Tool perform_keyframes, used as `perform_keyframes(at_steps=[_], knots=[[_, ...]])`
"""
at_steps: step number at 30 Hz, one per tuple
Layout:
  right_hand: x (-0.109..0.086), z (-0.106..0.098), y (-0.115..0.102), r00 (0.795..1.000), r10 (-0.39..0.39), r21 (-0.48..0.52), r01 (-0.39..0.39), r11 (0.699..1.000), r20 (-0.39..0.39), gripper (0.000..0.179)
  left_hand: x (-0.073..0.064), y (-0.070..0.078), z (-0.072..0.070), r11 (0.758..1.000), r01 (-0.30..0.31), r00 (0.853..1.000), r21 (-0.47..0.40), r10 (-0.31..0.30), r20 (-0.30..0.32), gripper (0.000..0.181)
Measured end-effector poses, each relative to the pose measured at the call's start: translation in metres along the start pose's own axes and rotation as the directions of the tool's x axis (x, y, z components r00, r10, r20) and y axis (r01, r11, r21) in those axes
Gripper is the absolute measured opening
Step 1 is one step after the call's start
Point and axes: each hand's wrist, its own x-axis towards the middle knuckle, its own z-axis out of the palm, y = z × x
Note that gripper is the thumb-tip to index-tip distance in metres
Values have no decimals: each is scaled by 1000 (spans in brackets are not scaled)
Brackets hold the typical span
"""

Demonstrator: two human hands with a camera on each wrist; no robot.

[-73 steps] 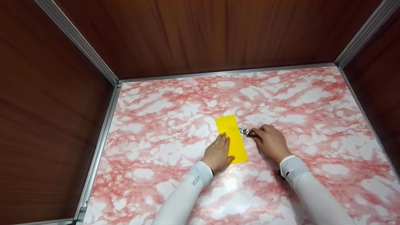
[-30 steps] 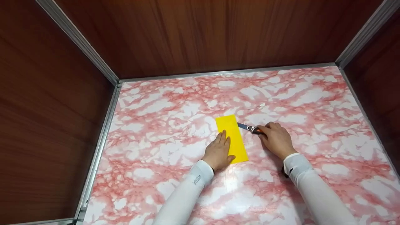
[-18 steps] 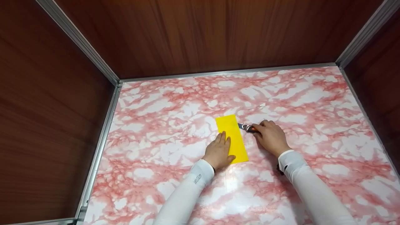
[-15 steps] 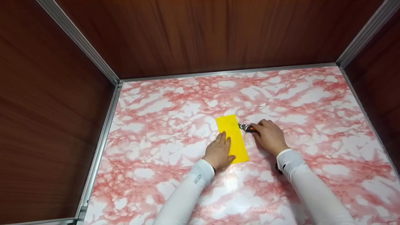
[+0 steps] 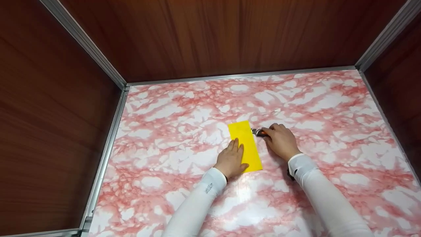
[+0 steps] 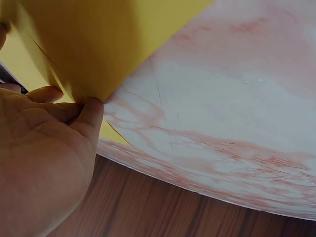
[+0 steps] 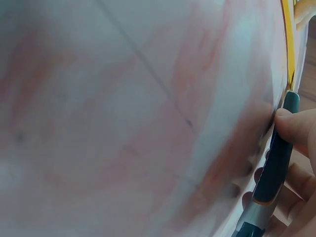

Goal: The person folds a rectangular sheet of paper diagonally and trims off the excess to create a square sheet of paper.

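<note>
A folded sheet of yellow paper (image 5: 253,153) lies lengthwise on the marbled table, in the middle of the head view. My left hand (image 5: 229,160) presses on its left part, fingers stretched out and thumb near the bottom edge. In the left wrist view a layer of the yellow paper (image 6: 118,34) stands raised from another layer, thumb at its corner. My right hand (image 5: 283,141) grips a utility knife (image 5: 260,132) with a dark and orange handle at the paper's right edge. Most of the blade is hidden at that edge. The handle (image 7: 276,168) fills the right wrist view's lower right.
The red and white marbled tabletop (image 5: 171,138) is bounded by metal rails (image 5: 236,76). Brown wood-grain panels (image 5: 210,36) rise at the back and both sides.
My right hand has moved left and slightly away with the knife, so less blade shows beside the paper than a second ago. My left hand and the paper stay in place.
</note>
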Motion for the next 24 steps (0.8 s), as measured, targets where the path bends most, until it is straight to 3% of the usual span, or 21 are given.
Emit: perform_keyframes(at_steps=[8,24], knots=[[0,-3,8,1000,8,6,-8,1000,-17,39,-1,1,0,1000,2,1000,-4,-2,-8,82],[-9,-10,38,989,104,38,-100,994,-108,39,1,2,1,1000,16,1000,9,-16,6,83]])
